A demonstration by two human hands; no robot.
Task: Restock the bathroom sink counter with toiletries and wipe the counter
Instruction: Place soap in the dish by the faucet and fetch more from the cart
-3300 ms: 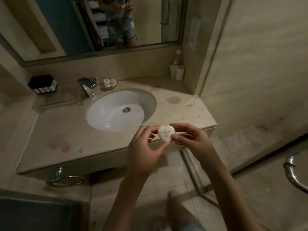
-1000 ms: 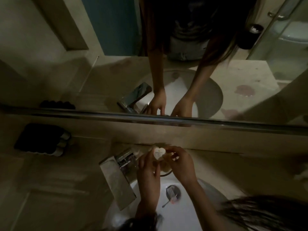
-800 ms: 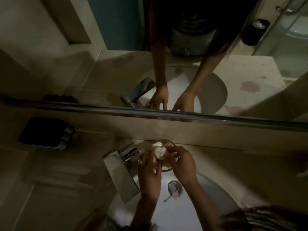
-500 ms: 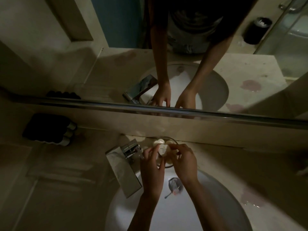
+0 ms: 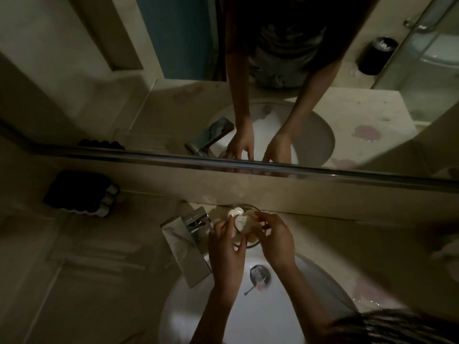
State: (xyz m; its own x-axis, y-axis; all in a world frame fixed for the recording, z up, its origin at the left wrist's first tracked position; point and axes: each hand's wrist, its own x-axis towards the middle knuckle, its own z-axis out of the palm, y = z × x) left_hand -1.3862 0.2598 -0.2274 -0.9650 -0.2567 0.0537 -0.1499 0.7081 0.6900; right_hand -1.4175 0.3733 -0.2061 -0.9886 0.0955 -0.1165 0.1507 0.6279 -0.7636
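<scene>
A small white heart-shaped soap [image 5: 240,222] is held over a round glass dish [image 5: 250,209] at the back of the counter, behind the white sink [image 5: 273,316]. My left hand [image 5: 224,247] pinches the soap's left side and my right hand [image 5: 274,238] pinches its right side. Another white soap [image 5: 234,211] lies in the dish behind it. The hands hide most of the dish.
A chrome faucet [image 5: 185,244] juts over the basin just left of my hands. A black holder with white tubes [image 5: 82,192] sits at the far left of the beige counter [image 5: 87,269]. The mirror's metal frame [image 5: 248,165] runs above. A pink stain [image 5: 365,291] marks the right side.
I have leaned over the sink from standing back. Both hands carried the heart soap forward and lowered it onto the glass dish beside the faucet.
</scene>
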